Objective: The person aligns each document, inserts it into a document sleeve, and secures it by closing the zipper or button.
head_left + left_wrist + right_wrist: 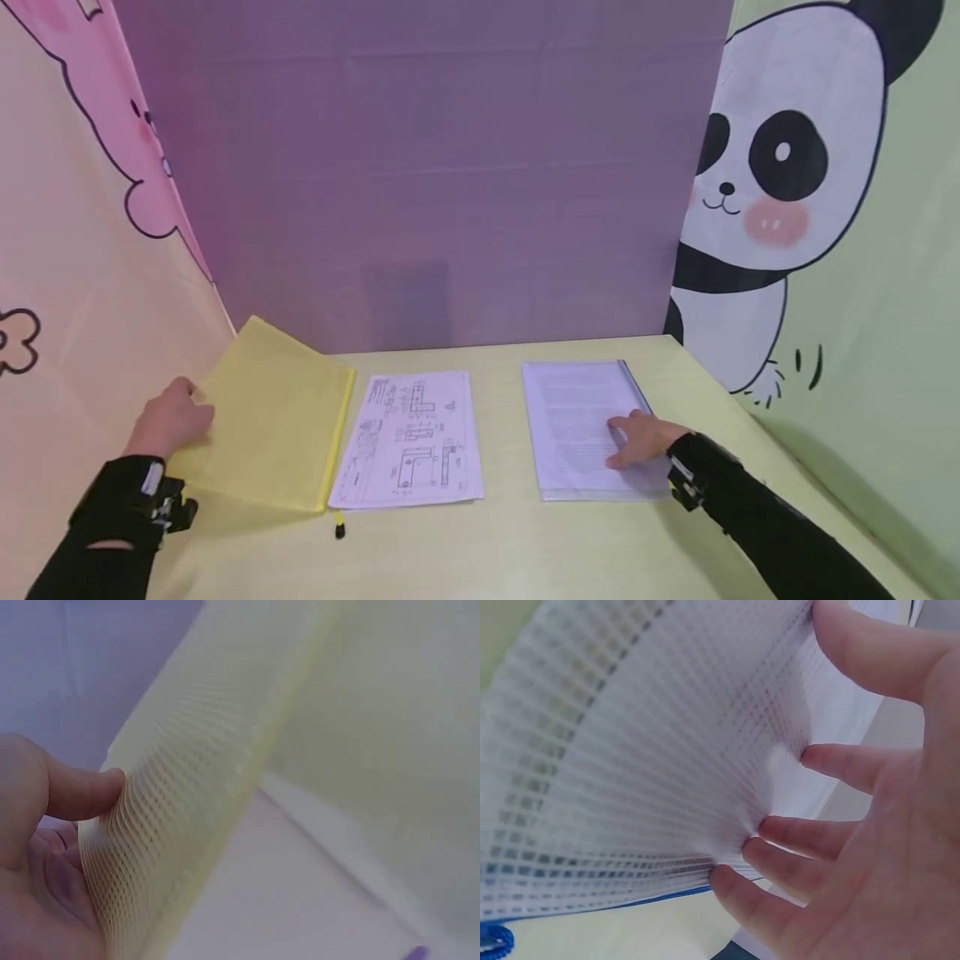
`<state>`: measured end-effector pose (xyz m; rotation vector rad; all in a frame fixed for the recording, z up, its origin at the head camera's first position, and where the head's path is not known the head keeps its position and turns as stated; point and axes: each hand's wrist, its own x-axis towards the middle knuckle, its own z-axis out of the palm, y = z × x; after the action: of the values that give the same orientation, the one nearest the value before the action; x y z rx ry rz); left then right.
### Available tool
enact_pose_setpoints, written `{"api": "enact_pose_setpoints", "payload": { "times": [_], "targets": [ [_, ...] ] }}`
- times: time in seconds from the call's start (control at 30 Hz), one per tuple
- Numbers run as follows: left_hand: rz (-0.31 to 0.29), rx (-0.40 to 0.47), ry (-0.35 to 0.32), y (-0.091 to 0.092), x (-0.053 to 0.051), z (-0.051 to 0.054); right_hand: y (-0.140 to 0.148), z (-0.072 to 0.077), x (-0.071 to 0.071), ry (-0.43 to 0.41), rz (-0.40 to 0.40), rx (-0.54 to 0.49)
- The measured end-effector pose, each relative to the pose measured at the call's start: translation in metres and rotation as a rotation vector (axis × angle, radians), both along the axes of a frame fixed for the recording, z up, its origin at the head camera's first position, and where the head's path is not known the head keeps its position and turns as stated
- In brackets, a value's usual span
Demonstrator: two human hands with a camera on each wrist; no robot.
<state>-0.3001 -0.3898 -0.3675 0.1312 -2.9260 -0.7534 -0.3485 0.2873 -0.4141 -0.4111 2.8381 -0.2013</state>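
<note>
My left hand [168,419] pinches the left side of a yellow mesh folder [262,417], which is tilted up off the table. In the left wrist view the thumb of that hand [37,892] presses on the bent mesh [187,750]. A sheet with technical drawings [412,437] lies along the folder's right edge. On the right, my right hand [647,439] rests its spread fingers on a clear folder with a page of text [573,425]. Seen from the right wrist, fingertips of the hand [900,817] touch white mesh [667,720] with a blue edge.
The pale table [502,550] stands against a purple back wall [420,167]. A pink wall [90,292] is at the left, and a green wall with a panda picture [795,158] at the right. A black-tipped yellow tab [340,525] lies below the yellow folder.
</note>
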Motion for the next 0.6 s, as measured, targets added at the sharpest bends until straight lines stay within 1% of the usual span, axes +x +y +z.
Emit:
{"api": "enact_pose_setpoints", "payload": {
  "times": [0.07,0.13,0.3,0.43,0.53,0.6],
  "targets": [
    [-0.008,-0.045,0.043,0.008,-0.002,0.017,-0.003,0.001,0.0,-0.016,-0.012,0.005],
    [-0.014,-0.076,0.075,0.017,-0.004,0.031,-0.005,0.003,0.0,-0.032,-0.022,0.016],
    [-0.049,-0.105,0.129,0.042,-0.01,0.063,-0.013,0.005,0.001,-0.047,-0.043,0.014],
    [-0.072,-0.112,0.161,0.065,-0.014,0.086,-0.024,0.008,-0.001,-0.023,-0.026,0.016],
    [-0.087,-0.111,0.172,0.08,-0.015,0.099,-0.036,0.008,-0.003,0.002,0.003,0.01],
    [-0.096,-0.101,0.179,0.089,-0.014,0.107,-0.047,0.007,-0.004,0.016,0.017,-0.019]
  ]
}}
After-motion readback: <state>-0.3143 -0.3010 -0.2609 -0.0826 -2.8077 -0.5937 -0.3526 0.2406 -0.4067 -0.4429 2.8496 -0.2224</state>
